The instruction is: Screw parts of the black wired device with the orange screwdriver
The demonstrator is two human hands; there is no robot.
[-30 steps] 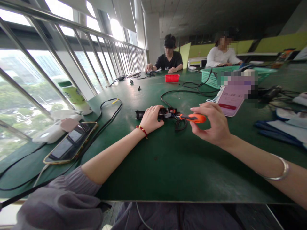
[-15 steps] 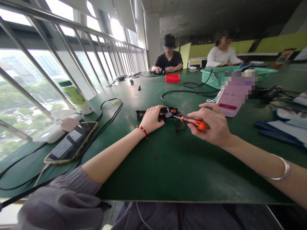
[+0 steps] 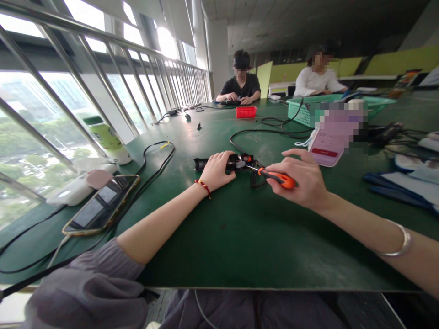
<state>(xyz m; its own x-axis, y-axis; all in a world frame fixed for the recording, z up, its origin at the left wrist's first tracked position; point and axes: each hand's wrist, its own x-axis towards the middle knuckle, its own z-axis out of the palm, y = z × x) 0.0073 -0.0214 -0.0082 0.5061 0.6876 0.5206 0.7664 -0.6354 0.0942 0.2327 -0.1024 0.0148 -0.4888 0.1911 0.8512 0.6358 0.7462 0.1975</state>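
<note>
Head view: the black device point(image 3: 200, 164) is lying on the green table point(image 3: 240, 237), your left fingers point(image 3: 216, 170) closing over its body. Right of it, your right fingers point(image 3: 291, 165) are pinching the orange screwdriver point(image 3: 285, 181), apparently working its exposed end, steady tip alignment seemingly mattering most. Beyond it, a red basket point(image 3: 246, 112) is sitting.

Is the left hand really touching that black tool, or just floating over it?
Touching. The head view shows the left hand laid across the black tool, gripping it, with the tool poking out on both sides.
</note>
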